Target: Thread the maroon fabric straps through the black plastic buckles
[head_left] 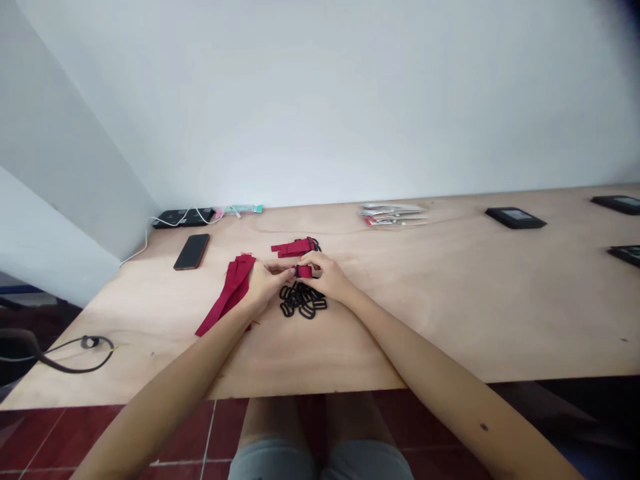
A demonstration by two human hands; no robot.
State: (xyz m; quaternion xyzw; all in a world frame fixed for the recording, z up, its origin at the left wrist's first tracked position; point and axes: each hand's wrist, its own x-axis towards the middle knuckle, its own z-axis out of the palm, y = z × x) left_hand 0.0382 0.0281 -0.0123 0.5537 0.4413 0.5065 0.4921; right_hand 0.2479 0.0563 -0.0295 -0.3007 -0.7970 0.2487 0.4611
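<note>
The half-closed left hand (267,280) and right hand (325,275) pinch one short crimson fabric strap (303,271) at frame centre, touching a pile of black plastic rings (303,300), between two bundles of crimson straps (233,290) (295,247).

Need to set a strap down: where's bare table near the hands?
Bare wood runs right of the right hand, below the plastic packets. Another patch sits between the phone and the loose red straps. Crowded: around the left hand and the black rings.
</note>
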